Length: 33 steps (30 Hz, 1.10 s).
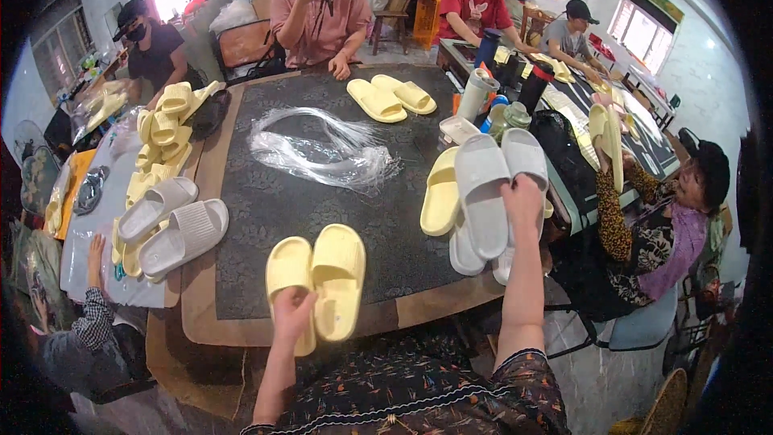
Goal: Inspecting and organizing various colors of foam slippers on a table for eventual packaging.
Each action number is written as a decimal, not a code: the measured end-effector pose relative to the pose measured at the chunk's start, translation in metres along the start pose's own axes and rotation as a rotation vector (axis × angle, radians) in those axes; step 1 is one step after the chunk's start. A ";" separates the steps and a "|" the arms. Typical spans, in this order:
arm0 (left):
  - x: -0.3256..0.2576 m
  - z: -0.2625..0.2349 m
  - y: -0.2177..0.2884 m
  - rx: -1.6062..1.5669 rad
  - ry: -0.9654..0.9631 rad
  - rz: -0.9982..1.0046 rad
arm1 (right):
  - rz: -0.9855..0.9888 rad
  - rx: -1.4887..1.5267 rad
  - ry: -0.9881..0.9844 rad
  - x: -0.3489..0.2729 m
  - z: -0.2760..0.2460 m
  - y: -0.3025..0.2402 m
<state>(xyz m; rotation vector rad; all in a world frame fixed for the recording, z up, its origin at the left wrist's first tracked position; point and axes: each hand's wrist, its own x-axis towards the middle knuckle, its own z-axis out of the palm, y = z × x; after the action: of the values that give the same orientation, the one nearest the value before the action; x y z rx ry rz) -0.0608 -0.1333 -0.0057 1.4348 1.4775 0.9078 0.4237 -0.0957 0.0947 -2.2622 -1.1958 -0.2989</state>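
Note:
My left hand (295, 312) is closed on a pair of pale yellow slippers (338, 278), held upright side by side at the table's near edge, its thumb over the left one. My right hand (525, 197) grips a pair of light grey slippers (481, 185) between the two, over the right side of the table. Beneath and beside them are more grey slippers (465, 251) and a yellow slipper (440, 193). A loose bundle of clear plastic strands (322, 153) lies mid-table, with a yellow slipper pair (378, 101) beyond it.
Grey slippers (185, 238) and a heap of yellow slippers (165, 137) lie at the left. Bottles and cups (477, 93) stand at the right back. Several people sit around the tables; one at the right (644, 225) holds up yellow slippers (608, 133).

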 end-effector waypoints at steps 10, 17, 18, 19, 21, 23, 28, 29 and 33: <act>0.004 0.037 0.000 -0.136 -0.172 0.054 | 0.169 0.312 -0.285 -0.009 0.019 0.013; -0.007 0.004 0.032 0.115 -0.240 0.166 | -0.085 0.074 0.042 -0.073 0.011 -0.012; -0.008 0.000 0.035 0.091 -0.211 0.162 | -0.101 0.086 0.021 -0.080 0.002 -0.028; -0.007 -0.005 0.041 0.126 -0.192 0.143 | -0.101 0.205 -0.018 -0.086 -0.009 -0.046; 0.000 -0.010 0.053 0.197 -0.132 0.182 | -0.195 0.438 -0.051 -0.099 -0.005 -0.062; 0.008 -0.017 0.059 0.203 -0.038 0.235 | -0.265 0.546 -0.213 -0.109 0.008 -0.084; 0.037 -0.017 0.070 0.375 0.042 0.478 | -0.534 0.708 -0.468 -0.130 0.036 -0.147; 0.041 -0.014 0.076 0.458 0.009 0.466 | -0.618 0.686 -0.498 -0.134 0.042 -0.155; 0.065 0.008 0.076 0.495 -0.049 0.507 | -0.722 0.496 -0.634 -0.153 0.047 -0.176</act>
<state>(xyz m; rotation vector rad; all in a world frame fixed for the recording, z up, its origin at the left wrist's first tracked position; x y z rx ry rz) -0.0231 -0.0634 0.0560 2.2485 1.3801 0.8182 0.1892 -0.0960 0.0543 -1.4518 -2.1139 0.4543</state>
